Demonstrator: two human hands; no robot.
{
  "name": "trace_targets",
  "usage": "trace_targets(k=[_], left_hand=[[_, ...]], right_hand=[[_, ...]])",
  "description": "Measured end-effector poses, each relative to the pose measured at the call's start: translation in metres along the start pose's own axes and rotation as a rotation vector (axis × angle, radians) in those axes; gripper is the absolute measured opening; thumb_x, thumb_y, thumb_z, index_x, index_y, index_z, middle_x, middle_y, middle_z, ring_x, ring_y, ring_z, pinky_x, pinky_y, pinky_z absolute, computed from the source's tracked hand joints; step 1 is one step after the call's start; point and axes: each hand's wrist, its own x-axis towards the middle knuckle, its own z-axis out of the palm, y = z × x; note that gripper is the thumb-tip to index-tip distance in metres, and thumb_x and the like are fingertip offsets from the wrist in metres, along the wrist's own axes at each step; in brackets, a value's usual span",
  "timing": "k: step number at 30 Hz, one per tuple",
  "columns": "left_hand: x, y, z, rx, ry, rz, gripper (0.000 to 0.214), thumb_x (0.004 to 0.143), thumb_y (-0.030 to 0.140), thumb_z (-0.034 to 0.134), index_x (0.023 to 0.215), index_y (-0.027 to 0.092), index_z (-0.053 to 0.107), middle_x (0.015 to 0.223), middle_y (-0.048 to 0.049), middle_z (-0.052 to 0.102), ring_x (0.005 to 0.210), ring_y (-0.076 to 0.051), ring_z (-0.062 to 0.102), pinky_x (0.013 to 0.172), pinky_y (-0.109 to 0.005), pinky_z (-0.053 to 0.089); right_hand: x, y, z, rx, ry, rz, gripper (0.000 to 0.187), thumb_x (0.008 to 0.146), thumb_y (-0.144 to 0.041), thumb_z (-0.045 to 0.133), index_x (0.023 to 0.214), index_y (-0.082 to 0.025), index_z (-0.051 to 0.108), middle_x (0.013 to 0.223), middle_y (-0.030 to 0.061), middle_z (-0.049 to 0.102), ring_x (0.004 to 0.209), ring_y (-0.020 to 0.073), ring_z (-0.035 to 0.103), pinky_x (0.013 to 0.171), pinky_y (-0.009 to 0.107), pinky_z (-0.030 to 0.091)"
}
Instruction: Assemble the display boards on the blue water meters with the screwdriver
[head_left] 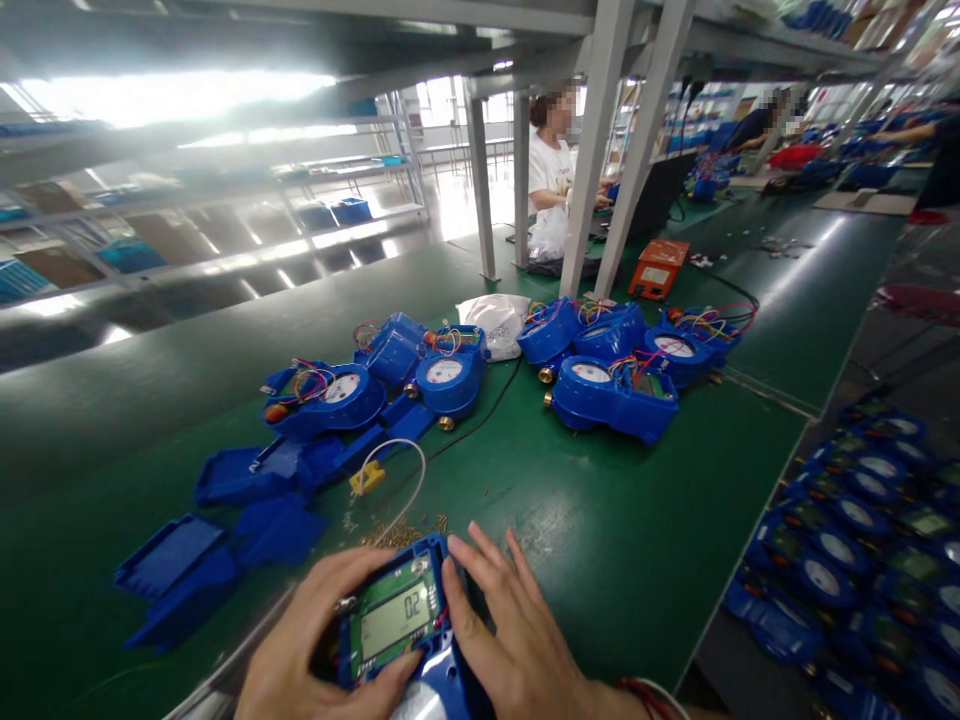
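By the flat green desk (600,520), my left hand (300,640) grasps a blue plastic meter (433,638) with a grey display (386,624); my right hand (517,645), fingers spread, apparently steadies its side: a holding step, I judge, calling next for stillness.

Glossy plastic meter (401,612), smooth shiny tabletop (622,560), brassy metal fittings (546,375)

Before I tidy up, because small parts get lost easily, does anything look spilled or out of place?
Yes: small brass-coloured parts lie loose on the green table, just beyond the meter, with silvery bits scattered to their right. Having no container, they look spilled, though perhaps laid out deliberately.
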Motion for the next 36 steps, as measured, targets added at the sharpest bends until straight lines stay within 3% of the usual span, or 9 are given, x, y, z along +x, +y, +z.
trace_targets(k=[6, 11, 15, 19, 22, 24, 27, 32, 36], left_hand=[[0.005, 0.003, -0.003, -0.026, -0.065, -0.029, 0.044, 0.070, 0.039, 0.070, 0.111, 0.028, 0.056, 0.122, -0.0051, 0.054, 0.111, -0.026, 0.055, 0.093, -0.037, 0.050], [0.008, 0.002, -0.007, -0.119, -0.210, -0.156, 0.050, 0.071, 0.039, 0.071, 0.116, 0.028, 0.051, 0.120, -0.0031, 0.060, 0.111, -0.024, 0.058, 0.095, -0.034, 0.049], [0.010, 0.005, -0.008, -0.237, -0.315, -0.281, 0.053, 0.072, 0.038, 0.071, 0.119, 0.028, 0.048, 0.125, -0.0025, 0.057, 0.115, -0.023, 0.054, 0.100, -0.034, 0.044], [0.005, 0.007, -0.019, -0.369, -0.376, -0.269, 0.056, 0.074, 0.037, 0.070, 0.124, 0.031, 0.045, 0.131, -0.0016, 0.052, 0.118, -0.024, 0.051, 0.101, -0.035, 0.042], [-0.013, 0.006, -0.029, -0.478, -0.444, -0.265, 0.057, 0.080, 0.037, 0.063, 0.131, 0.035, 0.038, 0.142, 0.0000, 0.041, 0.129, -0.024, 0.040, 0.110, -0.037, 0.031], [-0.029, 0.006, -0.032, -0.543, -0.434, -0.344, 0.058, 0.082, 0.038, 0.059, 0.135, 0.036, 0.034, 0.145, 0.0000, 0.037, 0.132, -0.025, 0.035, 0.112, -0.040, 0.026], [-0.048, 0.007, -0.030, -0.671, -0.383, -0.448, 0.071, 0.076, 0.041, 0.067, 0.137, 0.033, 0.031, 0.141, -0.0048, 0.042, 0.127, -0.029, 0.043, 0.107, -0.043, 0.034], [-0.054, 0.014, -0.027, -0.752, -0.347, -0.430, 0.075, 0.072, 0.039, 0.071, 0.135, 0.033, 0.032, 0.133, -0.0038, 0.048, 0.118, -0.026, 0.051, 0.100, -0.037, 0.042], [-0.053, 0.014, -0.032, -0.725, -0.361, -0.403, 0.080, 0.069, 0.044, 0.072, 0.136, 0.035, 0.030, 0.136, -0.0013, 0.047, 0.121, -0.025, 0.048, 0.102, -0.035, 0.040]], right_hand=[[-0.006, 0.004, -0.003, 0.048, -0.077, 0.033, 0.093, 0.083, -0.067, 0.042, 0.147, -0.011, 0.005, 0.150, 0.0192, 0.023, 0.137, 0.0392, 0.021, 0.103, 0.065, 0.020], [-0.001, -0.002, -0.012, 0.380, -0.104, 0.143, 0.094, 0.085, -0.061, 0.046, 0.147, -0.014, -0.006, 0.152, 0.0170, 0.018, 0.138, 0.0345, 0.022, 0.109, 0.054, 0.026], [0.022, -0.002, -0.025, 0.644, -0.143, 0.293, 0.083, 0.086, -0.049, 0.052, 0.147, -0.014, 0.008, 0.152, 0.0146, 0.018, 0.139, 0.0285, 0.021, 0.112, 0.046, 0.025], [0.042, 0.001, -0.030, 0.857, -0.173, 0.312, 0.063, 0.084, -0.038, 0.061, 0.139, -0.022, 0.034, 0.140, 0.0094, 0.042, 0.129, 0.0231, 0.040, 0.109, 0.040, 0.032], [0.040, -0.001, -0.031, 1.000, -0.216, 0.307, 0.054, 0.081, -0.033, 0.065, 0.130, -0.027, 0.042, 0.129, 0.0050, 0.051, 0.119, 0.0214, 0.050, 0.104, 0.038, 0.038], [0.032, -0.006, -0.031, 1.025, -0.260, 0.336, 0.056, 0.078, -0.030, 0.068, 0.128, -0.027, 0.043, 0.127, 0.0048, 0.052, 0.116, 0.0223, 0.051, 0.103, 0.039, 0.038], [0.024, -0.015, -0.034, 0.996, -0.285, 0.374, 0.059, 0.071, -0.024, 0.071, 0.124, -0.025, 0.044, 0.120, 0.0058, 0.053, 0.110, 0.0234, 0.053, 0.097, 0.039, 0.042], [0.031, -0.027, -0.037, 0.854, -0.325, 0.354, 0.077, 0.056, -0.022, 0.081, 0.124, -0.026, 0.044, 0.115, 0.0044, 0.052, 0.105, 0.0243, 0.053, 0.093, 0.038, 0.043], [0.036, -0.031, -0.034, 0.917, -0.356, 0.338, 0.065, 0.066, -0.023, 0.076, 0.123, -0.030, 0.047, 0.118, 0.0027, 0.052, 0.108, 0.0231, 0.052, 0.095, 0.038, 0.041]])
